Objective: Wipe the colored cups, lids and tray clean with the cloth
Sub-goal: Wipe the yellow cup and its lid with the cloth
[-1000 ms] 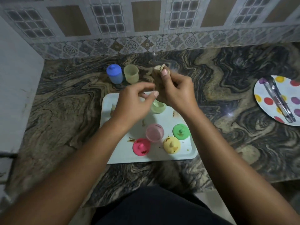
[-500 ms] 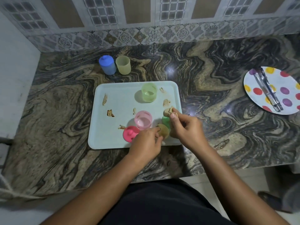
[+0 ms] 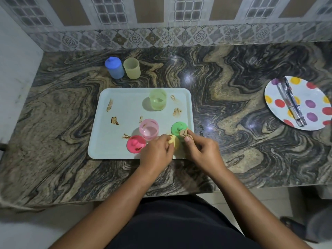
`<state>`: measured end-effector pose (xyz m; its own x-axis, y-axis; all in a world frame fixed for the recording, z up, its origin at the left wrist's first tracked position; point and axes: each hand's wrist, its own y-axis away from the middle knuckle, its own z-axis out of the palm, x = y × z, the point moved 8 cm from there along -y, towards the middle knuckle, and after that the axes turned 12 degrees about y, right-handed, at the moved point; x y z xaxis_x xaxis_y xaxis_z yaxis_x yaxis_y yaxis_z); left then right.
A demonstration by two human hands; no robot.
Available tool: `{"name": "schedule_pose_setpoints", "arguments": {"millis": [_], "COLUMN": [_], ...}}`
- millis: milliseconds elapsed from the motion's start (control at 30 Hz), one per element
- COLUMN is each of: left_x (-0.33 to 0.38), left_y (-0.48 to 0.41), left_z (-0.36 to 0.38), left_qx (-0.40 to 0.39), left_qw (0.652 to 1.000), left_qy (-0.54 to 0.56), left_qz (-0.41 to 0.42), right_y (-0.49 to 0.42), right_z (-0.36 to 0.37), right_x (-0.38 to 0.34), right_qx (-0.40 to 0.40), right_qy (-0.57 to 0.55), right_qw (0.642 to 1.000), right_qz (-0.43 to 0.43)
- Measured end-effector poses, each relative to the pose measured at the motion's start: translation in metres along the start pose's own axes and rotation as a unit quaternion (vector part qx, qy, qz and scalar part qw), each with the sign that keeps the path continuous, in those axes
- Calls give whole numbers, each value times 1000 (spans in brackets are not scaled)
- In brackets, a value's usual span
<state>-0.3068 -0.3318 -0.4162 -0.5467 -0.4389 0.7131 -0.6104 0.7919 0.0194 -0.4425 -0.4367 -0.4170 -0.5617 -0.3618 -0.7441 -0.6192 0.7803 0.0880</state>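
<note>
Yellow lid gripped by left hand over tray; right hand pinches what looks like the cloth.

Place: home kitchen | Counter: swirled dark-and-tan stone countertop runs to the wall | Wall: backsplash of patterned ceramic tiles stands behind it | Tableware: colored plastic cups sit on a pale tray; a polka-dot plate at the right carries metal tongs | Floor: pale tiles show below the counter's edge
</note>
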Motion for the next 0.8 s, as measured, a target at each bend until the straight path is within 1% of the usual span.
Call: {"name": "schedule_pose_setpoints", "arguments": {"millis": [67,167,233,333,400,467,500,533,567,633,667,700,733,800], "left_x": [8,20,23,26,24,17,13,10,7,10,14,17,18,15], "left_y": [2,4,3,-2,-3,-1,0,1,2,6,7,7,7,2], "left_z": [-6,-21,-30,-39,-44,-50,-54,-56,-56,-55,-56,-60,-66,-82], "left_qx": [27,76,97,71,37,19,16,10,-5,-68,-102,-129,-139,-118], "left_qw": [999,994,988,972,950,913,890,861,823,738,709,691,681,676], "left_qy": [32,76,123,222,298,378,416,460,510,600,626,642,655,669], "left_qz": [13,28,17,-28,-86,-155,-183,-215,-249,-301,-310,-306,-298,-285], "right_y": [3,7,8,4,-1,-6,-8,-10,-11,-14,-15,-16,-18,-21], "right_z": [-2,1,0,-8,-12,-13,-14,-14,-14,-12,-10,-8,-6,-3], "right_x": [1,-2,-11,-24,-31,-36,-41,-46,-52,-67,-76,-85,-94,-107], "right_qx": [-3,-28,-33,-20,-13,-6,-3,-1,-1,-11,-19,-25,-23,-7], "right_qy": [-27,-136,-201,-245,-270,-275,-278,-281,-286,-297,-300,-303,-302,-299], "right_qw": [1000,989,978,969,962,961,960,959,958,955,954,953,953,954], "right_qz": [11,42,37,34,34,29,26,19,16,8,1,-7,-19,-32]}}
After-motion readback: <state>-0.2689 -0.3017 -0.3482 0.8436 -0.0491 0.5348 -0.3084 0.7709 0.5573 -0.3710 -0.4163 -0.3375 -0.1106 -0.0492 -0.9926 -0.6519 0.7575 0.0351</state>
